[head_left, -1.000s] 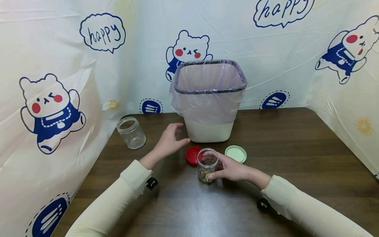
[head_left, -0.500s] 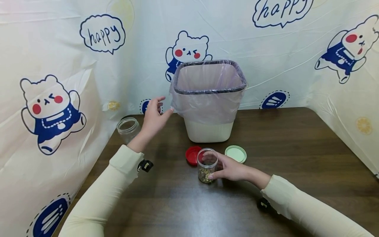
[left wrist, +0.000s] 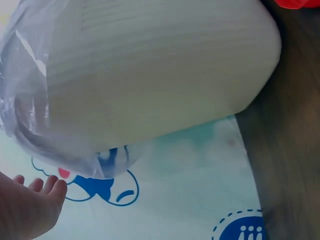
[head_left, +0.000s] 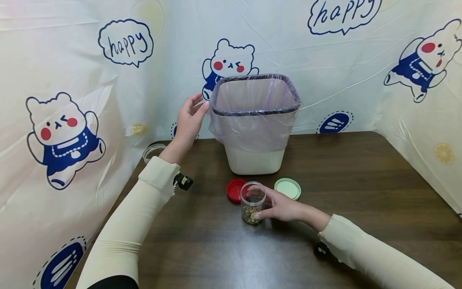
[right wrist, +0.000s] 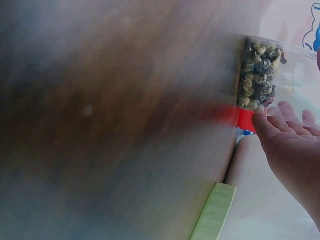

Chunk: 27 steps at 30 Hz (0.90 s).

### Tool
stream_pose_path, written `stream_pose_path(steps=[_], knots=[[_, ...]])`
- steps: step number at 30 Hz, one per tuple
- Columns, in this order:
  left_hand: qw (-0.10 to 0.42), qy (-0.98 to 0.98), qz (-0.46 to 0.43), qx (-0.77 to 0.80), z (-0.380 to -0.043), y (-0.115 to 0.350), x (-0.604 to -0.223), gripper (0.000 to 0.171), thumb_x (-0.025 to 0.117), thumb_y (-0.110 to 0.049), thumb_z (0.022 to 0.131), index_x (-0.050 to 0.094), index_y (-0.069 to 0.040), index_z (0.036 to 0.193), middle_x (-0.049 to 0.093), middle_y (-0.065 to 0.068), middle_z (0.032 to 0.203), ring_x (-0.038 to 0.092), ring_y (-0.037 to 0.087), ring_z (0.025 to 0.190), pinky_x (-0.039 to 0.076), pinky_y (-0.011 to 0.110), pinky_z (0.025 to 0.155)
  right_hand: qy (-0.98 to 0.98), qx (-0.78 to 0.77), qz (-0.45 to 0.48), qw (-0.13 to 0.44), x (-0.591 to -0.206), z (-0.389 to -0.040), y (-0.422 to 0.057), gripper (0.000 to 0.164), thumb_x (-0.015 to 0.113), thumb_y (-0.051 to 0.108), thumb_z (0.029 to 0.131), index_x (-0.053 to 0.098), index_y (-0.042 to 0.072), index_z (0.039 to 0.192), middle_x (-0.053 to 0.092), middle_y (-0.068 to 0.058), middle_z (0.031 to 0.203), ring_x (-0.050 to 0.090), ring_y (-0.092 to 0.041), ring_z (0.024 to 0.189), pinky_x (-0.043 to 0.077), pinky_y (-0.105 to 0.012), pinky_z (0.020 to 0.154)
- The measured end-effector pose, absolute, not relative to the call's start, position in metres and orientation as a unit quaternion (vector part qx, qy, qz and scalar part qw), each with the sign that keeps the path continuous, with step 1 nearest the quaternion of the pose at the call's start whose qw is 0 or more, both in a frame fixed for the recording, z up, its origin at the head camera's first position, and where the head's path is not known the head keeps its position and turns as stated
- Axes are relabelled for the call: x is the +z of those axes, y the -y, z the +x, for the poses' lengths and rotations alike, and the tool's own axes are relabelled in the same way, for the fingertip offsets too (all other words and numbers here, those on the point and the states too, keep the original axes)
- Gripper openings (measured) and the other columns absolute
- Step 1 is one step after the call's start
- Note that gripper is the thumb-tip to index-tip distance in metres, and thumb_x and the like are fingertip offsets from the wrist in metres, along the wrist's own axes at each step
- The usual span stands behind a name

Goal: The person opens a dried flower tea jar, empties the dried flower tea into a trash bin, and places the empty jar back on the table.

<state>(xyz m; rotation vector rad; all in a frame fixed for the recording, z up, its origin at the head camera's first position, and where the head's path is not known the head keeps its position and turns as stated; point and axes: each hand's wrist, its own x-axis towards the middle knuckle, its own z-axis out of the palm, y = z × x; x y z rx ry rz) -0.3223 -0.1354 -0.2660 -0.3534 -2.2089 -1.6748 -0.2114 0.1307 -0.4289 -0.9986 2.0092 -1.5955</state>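
Note:
At the upper left side of the lined trash bin, my left hand is raised with fingers loosely extended and nothing in it. The left wrist view shows those fingers just apart from the overhanging plastic liner. My right hand holds a clear jar upright on the table, thumb in front and fingers behind. Dried yellowish buds and dark bits fill the lower part of that jar. Behind it lies a red lid, partly covered; a pale green lid lies beyond my right hand.
A second clear jar stands at the table's left back edge, mostly hidden by my left wrist. Printed cloth hangs behind and on both sides of the brown wooden table.
My left hand has risen from beside the bin's base up to its left rim, and now covers most of the second jar. The right hand and its jar have stayed put.

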Motion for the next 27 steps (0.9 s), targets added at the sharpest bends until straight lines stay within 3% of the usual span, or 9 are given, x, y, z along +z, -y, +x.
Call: stream_pose_path(steps=[6,19,27], knots=[[0.136,0.756,-0.132,-0.626,-0.339,0.127,-0.266,0.053,0.053,-0.037,0.100,0.043,-0.010,0.144,0.044,0.005,0.147,0.042,0.016,0.131,0.037,0.033,0.106,-0.707,-0.577,-0.361,0.193,-0.431,-0.212,-0.130,0.066,0.073,-0.003,0.083,0.037,-0.004,0.138,0.051,-0.016,0.134,0.049,-0.030,0.122,0.045,-0.047,0.095],[0.097,0.751,-0.129,-0.640,-0.360,0.108,-0.267,0.056,0.036,-0.037,0.104,0.031,-0.009,0.151,0.030,0.002,0.156,0.028,0.011,0.140,0.024,0.030,0.112,-0.707,-0.576,-0.361,0.193,-0.431,-0.212,-0.131,0.066,0.074,-0.001,0.083,0.038,-0.003,0.138,0.052,-0.015,0.133,0.050,-0.029,0.121,0.045,-0.046,0.095],[0.080,0.739,-0.125,-0.657,-0.362,0.106,-0.270,0.057,0.034,-0.035,0.103,0.025,-0.011,0.154,0.022,0.001,0.159,0.020,0.013,0.144,0.021,0.032,0.113,-0.711,-0.573,-0.357,0.198,-0.430,-0.212,-0.130,0.066,0.074,-0.001,0.083,0.038,-0.002,0.138,0.051,-0.014,0.134,0.050,-0.028,0.122,0.046,-0.043,0.095]])
